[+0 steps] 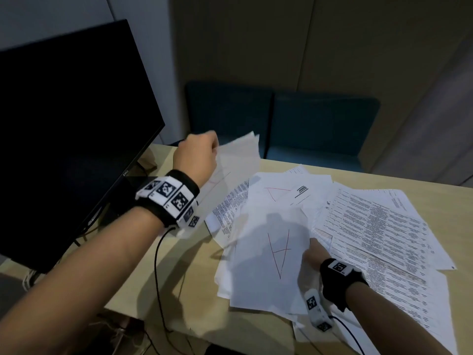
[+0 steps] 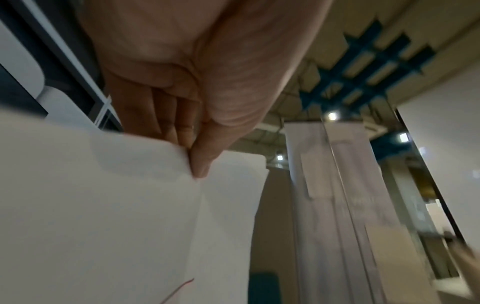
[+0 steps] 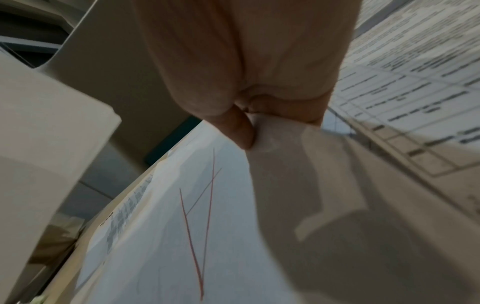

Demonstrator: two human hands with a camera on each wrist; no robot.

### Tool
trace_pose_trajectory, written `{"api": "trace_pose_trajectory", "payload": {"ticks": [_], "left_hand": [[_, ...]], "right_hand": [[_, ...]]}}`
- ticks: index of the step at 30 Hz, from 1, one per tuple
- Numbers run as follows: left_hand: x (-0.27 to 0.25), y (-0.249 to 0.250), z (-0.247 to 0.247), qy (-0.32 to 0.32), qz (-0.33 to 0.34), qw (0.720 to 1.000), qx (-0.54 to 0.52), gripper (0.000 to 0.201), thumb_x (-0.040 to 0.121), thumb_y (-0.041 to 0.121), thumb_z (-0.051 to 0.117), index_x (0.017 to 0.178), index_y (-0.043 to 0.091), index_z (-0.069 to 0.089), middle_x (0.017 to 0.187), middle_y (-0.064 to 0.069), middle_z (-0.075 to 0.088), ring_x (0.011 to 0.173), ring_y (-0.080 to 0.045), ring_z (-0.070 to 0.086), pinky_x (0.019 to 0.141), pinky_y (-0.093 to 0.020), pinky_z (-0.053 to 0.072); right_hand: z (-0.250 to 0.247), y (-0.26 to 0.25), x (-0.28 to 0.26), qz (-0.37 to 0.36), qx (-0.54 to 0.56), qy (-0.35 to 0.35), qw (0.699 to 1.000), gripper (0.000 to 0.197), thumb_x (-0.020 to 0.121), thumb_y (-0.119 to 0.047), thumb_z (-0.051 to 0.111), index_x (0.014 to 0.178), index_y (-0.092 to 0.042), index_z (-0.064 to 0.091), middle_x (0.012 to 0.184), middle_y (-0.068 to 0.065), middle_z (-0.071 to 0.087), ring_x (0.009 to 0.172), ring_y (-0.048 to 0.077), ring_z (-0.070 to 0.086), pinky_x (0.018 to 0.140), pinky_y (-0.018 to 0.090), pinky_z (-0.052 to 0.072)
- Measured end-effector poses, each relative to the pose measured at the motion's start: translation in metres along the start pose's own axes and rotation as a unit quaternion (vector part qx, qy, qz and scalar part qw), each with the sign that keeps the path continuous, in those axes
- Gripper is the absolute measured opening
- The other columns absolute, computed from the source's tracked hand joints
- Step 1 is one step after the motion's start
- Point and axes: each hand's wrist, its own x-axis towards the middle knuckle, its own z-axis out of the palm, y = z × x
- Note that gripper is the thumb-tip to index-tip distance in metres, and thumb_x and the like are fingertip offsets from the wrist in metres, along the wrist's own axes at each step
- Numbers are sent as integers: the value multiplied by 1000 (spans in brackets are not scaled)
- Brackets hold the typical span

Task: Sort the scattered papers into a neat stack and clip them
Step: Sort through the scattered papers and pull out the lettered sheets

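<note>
1. Gathering stage: your left hand [image 1: 197,155] is raised beside the monitor [image 1: 64,129], thumb and fingers [image 2: 166,121] pinching the top edge of a few collected sheets [image 2: 103,205] that hang below it.
2. Your right hand [image 1: 313,252] is low over the tabletop [image 1: 194,278], thumb [image 3: 240,131] pinching the near-right edge of the sheet marked with red lines [image 1: 271,257]; that edge is lifted and curls under the grip.
3. The scattered papers [image 1: 371,226] lie fanned and overlapping ahead of and to the right of your right hand, with printed pages outermost; none are squared yet. No clip is visible in any view.
4. Handling, as a judgement: the sheets are light, thin and limp, so one held at a single edge droops and bends. They slide readily over one another, and a tight pinch will crease them.
5. Where to hold: take each sheet at an edge or corner, thumb on top and fingers beneath. Carry it across to the bundle in your left hand, and support the bundle along one long edge before tapping it square.
</note>
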Motion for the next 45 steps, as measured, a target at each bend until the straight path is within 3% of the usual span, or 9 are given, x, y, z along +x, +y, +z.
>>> {"api": "trace_pose_trajectory", "payload": {"ticks": [6, 11, 15, 18, 23, 28, 32, 37, 45], "left_hand": [[20, -4, 15, -29, -121, 977, -172, 7, 81, 14, 68, 75, 15, 63, 71, 2, 59, 73, -21, 57, 69, -27, 46], [-15, -36, 104, -171, -320, 866, -344, 31, 67, 6, 69, 47, 15, 48, 62, -7, 52, 71, -21, 53, 76, -36, 53], [-59, -36, 154, -237, -334, 860, -304, 40, 75, -1, 66, 49, 17, 41, 54, -3, 44, 62, -20, 47, 65, -24, 41], [-77, -25, 171, -325, -293, 861, -261, 36, 78, -4, 60, 54, 16, 42, 58, -5, 45, 61, -21, 49, 63, -29, 43], [-82, -15, 172, -434, -215, 859, -166, 21, 86, 23, 64, 91, 14, 46, 91, -5, 52, 81, -22, 51, 72, -29, 39], [-89, -33, 168, -415, -288, 841, -191, 53, 82, 29, 71, 122, 8, 43, 114, -6, 54, 104, -25, 55, 85, -31, 43], [-96, -53, 173, -369, -351, 811, -288, 95, 49, 46, 86, 126, 8, 45, 120, -7, 63, 106, -25, 62, 96, -43, 51], [-97, -32, 143, -238, -376, 729, -520, 49, 77, 7, 73, 124, 10, 58, 119, -6, 68, 112, -27, 63, 99, -39, 47], [-63, 15, 87, 2, -221, 827, -517, 17, 90, 7, 58, 106, 14, 57, 96, 3, 64, 92, -13, 62, 88, -27, 45]], "right_hand": [[-8, 8, 1, 18, 152, -12, 988, 31, 100, -32, 32, 105, -7, 49, 81, 3, 50, 74, 15, 48, 81, 28, 39], [-13, 15, -1, 76, 277, -41, 957, 67, 95, -59, 21, 98, -6, 61, 95, 12, 60, 86, 26, 55, 82, 36, 42], [-15, 16, -3, 85, 309, -57, 946, 79, 87, -70, 29, 121, -5, 58, 122, 14, 59, 117, 33, 55, 98, 43, 41], [-14, 11, -5, 67, 277, -73, 956, 63, 87, -52, 54, 124, -1, 58, 128, 20, 60, 107, 31, 58, 86, 39, 44], [-11, 6, -12, 8, 198, -45, 979, 38, 71, 7, 61, 109, 11, 60, 92, 19, 65, 85, 30, 60, 77, 43, 51], [-10, -10, -27, -70, 200, -46, 976, 42, 76, 6, 51, 115, -9, 54, 106, 15, 63, 100, 33, 61, 86, 40, 51], [-16, -17, -29, -125, 278, -43, 952, 40, 69, 2, 55, 106, -15, 61, 101, 16, 67, 97, 34, 63, 89, 45, 51], [-29, -33, -32, -168, 314, -6, 934, 44, 81, 19, 46, 100, -19, 60, 96, 14, 64, 96, 29, 58, 83, 41, 50], [-56, -77, -49, -253, 352, 45, 900, 58, 74, -17, 56, 131, -11, 46, 122, 9, 61, 109, 25, 59, 94, 42, 49]]}}
